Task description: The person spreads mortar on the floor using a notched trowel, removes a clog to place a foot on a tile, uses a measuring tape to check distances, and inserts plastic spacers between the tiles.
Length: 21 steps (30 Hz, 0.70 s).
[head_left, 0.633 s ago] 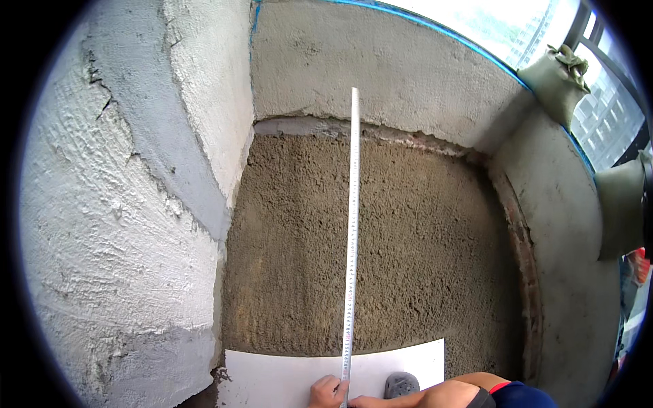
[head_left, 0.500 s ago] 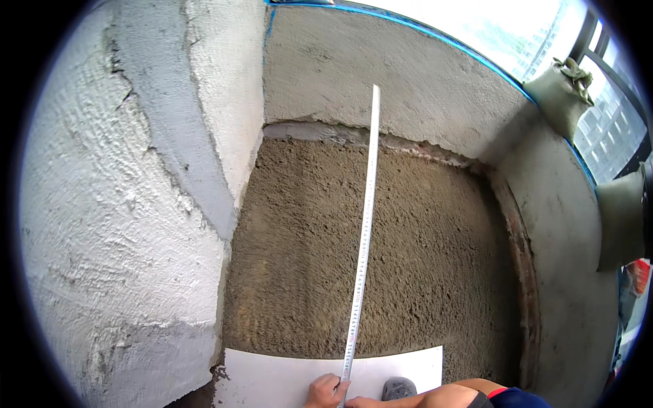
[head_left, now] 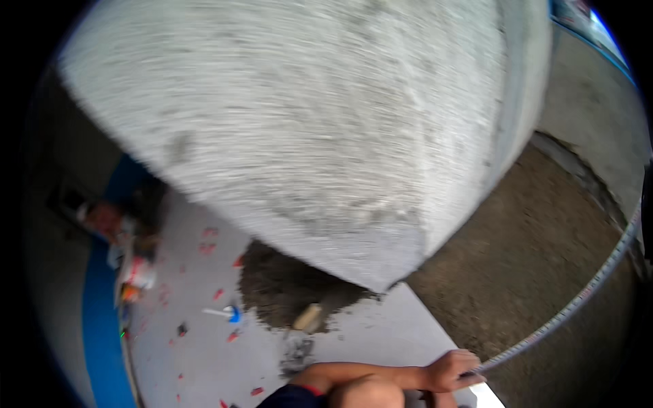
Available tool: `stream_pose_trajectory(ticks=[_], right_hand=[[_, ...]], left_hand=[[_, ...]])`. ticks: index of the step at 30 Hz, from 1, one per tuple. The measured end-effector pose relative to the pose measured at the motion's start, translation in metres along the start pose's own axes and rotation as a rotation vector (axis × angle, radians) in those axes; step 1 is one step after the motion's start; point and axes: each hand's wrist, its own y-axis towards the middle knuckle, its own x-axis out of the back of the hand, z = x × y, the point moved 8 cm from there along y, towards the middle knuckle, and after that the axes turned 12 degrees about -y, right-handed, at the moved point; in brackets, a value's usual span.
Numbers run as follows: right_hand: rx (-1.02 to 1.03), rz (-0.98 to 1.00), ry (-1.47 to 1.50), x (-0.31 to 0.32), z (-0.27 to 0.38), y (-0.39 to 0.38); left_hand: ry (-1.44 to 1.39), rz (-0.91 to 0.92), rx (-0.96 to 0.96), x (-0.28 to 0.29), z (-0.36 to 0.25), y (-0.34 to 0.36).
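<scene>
A long, pale tape measure blade (head_left: 564, 309) curves out to the right and up across the brown floor bed (head_left: 517, 245). My left hand (head_left: 451, 370) is closed around its near end at the bottom of the view, with a fingertip along the blade. Just below it, part of my right hand (head_left: 443, 400) shows at the lower edge. Its fingers are mostly hidden, and the tape's case cannot be made out. Under the hands lies the corner of a white sheet (head_left: 381, 326).
A rough, whitish wall corner (head_left: 326, 136) fills the upper middle. Left of the hands are a dark mortar heap (head_left: 272, 279), a yellowish block (head_left: 309, 317), a white tool with a blue end (head_left: 221, 313) and red scraps. Clutter (head_left: 136, 272) lines the blue strip (head_left: 102, 319) farther left.
The view has swung left and is blurred, bringing the wall corner and mortar heap in. The tape blade, almost straight before, now bends to the right. My left hand still grips it.
</scene>
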Motion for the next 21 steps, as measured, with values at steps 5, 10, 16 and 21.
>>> stream_pose_trajectory(ticks=[5,10,16,21], right_hand=[[-0.072,0.019,0.021,0.005,0.017,0.011],[0.108,-0.257,-0.106,0.028,0.001,0.05],[-0.014,-0.271,-0.101,0.109,-0.009,0.039],[-0.032,-0.597,0.073,0.155,-0.023,0.028]], left_hand=[[0.125,-0.112,-0.162,0.045,-0.054,-0.007],[0.257,0.01,-0.188,0.064,-0.061,-0.006],[0.514,-0.05,-0.379,0.061,-0.086,0.003],[0.601,0.023,-0.323,0.056,-0.092,-0.002]])
